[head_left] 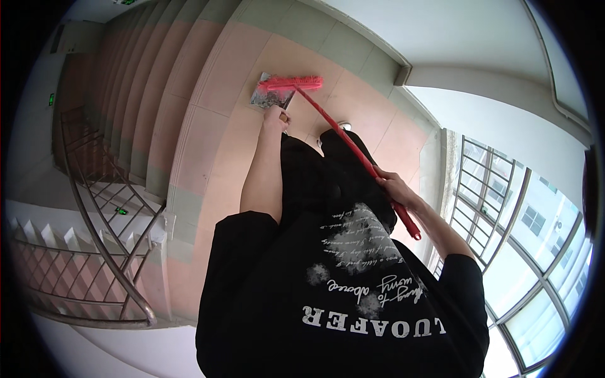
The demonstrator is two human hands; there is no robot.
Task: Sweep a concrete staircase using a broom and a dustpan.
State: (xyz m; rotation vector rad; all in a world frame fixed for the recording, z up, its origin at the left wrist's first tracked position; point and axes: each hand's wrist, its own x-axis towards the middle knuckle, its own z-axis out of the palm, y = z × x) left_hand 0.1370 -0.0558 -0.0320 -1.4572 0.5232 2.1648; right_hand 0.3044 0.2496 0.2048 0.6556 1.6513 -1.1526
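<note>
My right hand (396, 188) is wrapped around the red handle of a broom (343, 132), near its upper end. The handle slants away and to the left, down to a wide pink-red bristle head (305, 82). My left hand (275, 120) is closed on the short handle of a greyish, flat dustpan (263, 99), which is low at the floor. The broom head lies across the dustpan's far part and sticks out past its right side. Mottled grey and dark patches show on the pan; whether they are dirt cannot be made out.
I stand bent over a tiled landing floor (246, 82), with a white shoe (345, 126) showing near the broom handle. Stairs (157, 82) run along the left, with a metal railing (94, 220) nearer me. White walls and barred windows (482, 183) are at the right.
</note>
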